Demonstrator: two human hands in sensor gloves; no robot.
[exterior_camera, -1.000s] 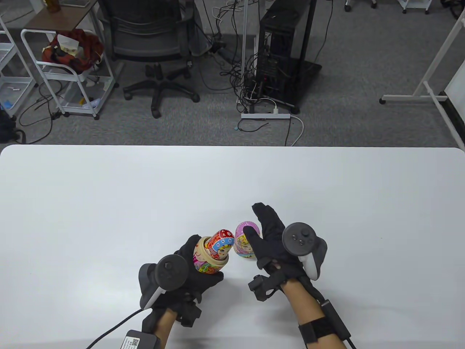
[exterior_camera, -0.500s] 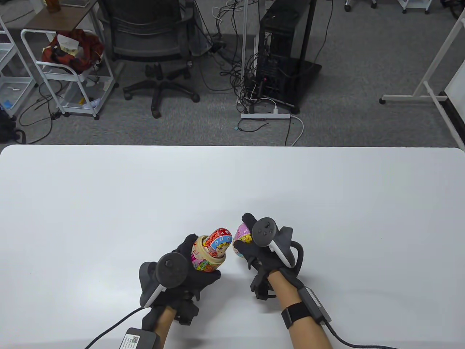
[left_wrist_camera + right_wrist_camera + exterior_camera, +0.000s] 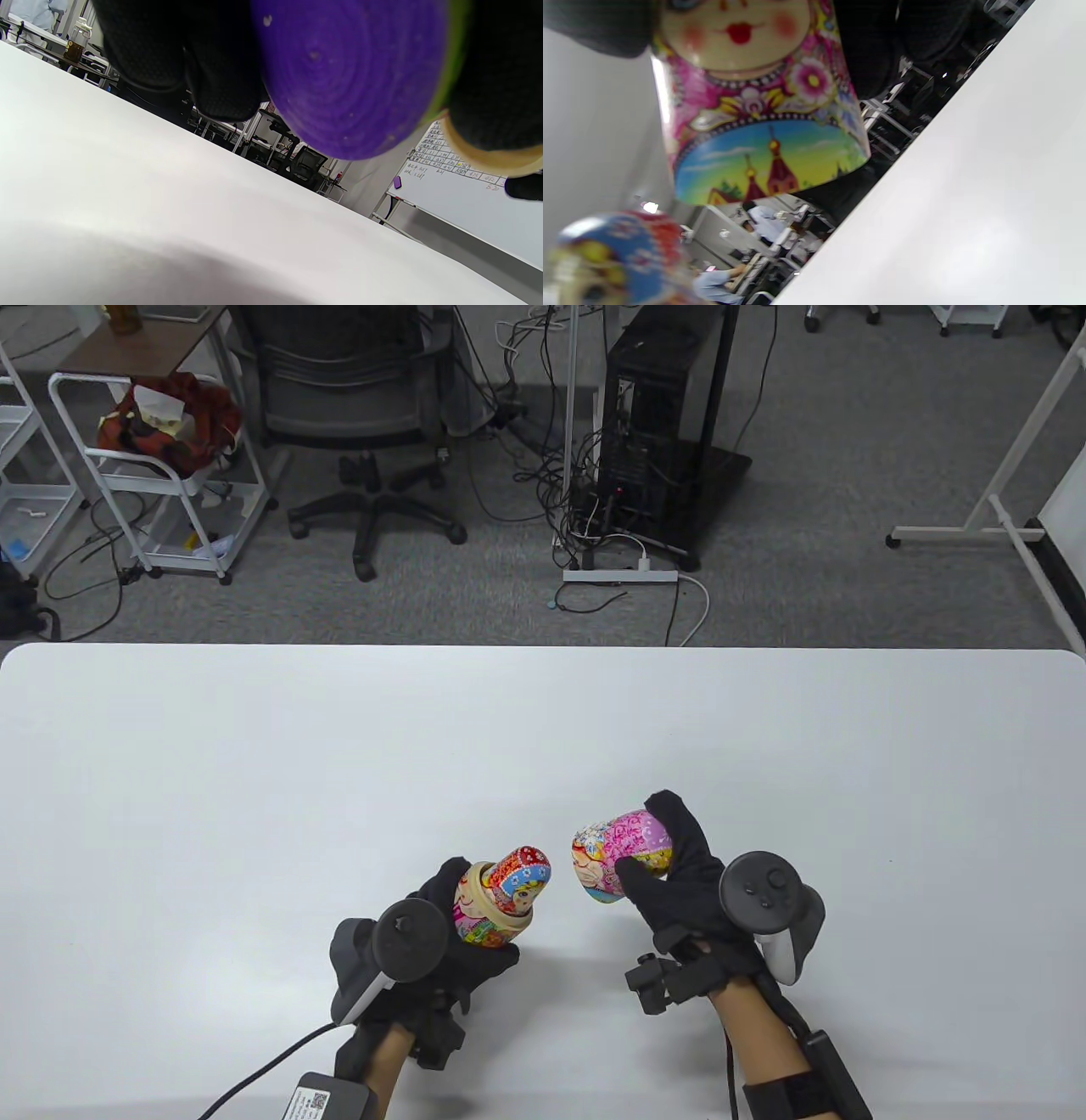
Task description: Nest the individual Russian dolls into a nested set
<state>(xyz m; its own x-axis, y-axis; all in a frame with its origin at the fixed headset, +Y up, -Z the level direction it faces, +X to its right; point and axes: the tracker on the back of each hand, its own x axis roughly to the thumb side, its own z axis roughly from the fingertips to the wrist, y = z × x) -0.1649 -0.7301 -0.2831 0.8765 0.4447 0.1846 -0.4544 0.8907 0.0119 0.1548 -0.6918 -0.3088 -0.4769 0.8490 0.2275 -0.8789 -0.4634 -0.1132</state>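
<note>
My left hand [image 3: 450,937] grips a doll's bottom half [image 3: 482,918] with a pale wooden rim, tilted right, above the white table [image 3: 254,780]. A smaller red and blue doll [image 3: 524,878] sits inside it, its head sticking out. The half's purple base [image 3: 352,76] fills the left wrist view. My right hand [image 3: 670,869] holds the pink doll top half [image 3: 615,853] lifted off the table, lying on its side with its open end toward the left hand. In the right wrist view the pink top [image 3: 763,106] shows a painted face and churches, with the red and blue doll [image 3: 619,254] below it.
The white table runs wide on all sides of the hands. Beyond its far edge are an office chair [image 3: 356,432], a computer tower [image 3: 662,415] with cables, and a white trolley [image 3: 161,466].
My right hand closed around the pink top half on the table, lifted it and turned it on its side, moving a little right. My left hand stayed nearly still with the bottom half.
</note>
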